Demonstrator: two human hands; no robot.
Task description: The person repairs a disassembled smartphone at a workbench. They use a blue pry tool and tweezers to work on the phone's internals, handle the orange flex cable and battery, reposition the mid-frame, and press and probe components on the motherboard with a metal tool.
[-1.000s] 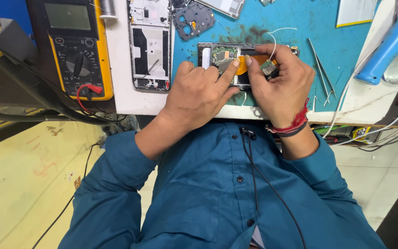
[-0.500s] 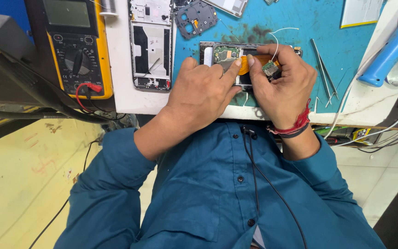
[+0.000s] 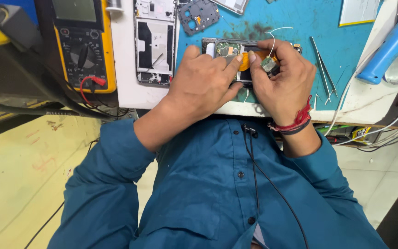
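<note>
A single head-worn camera looks steeply down and back along the wearer's own chest, close in. The workbench edge runs across toward twelve o'clock, the shirt fills six, and floor shows at eight.

Opened phone on the mat, multimeter far left, tweezers right.

White bench topped with a blue mat, stained in places; below, pale yellow floor, scuffed and marked, evenly lit.
</note>
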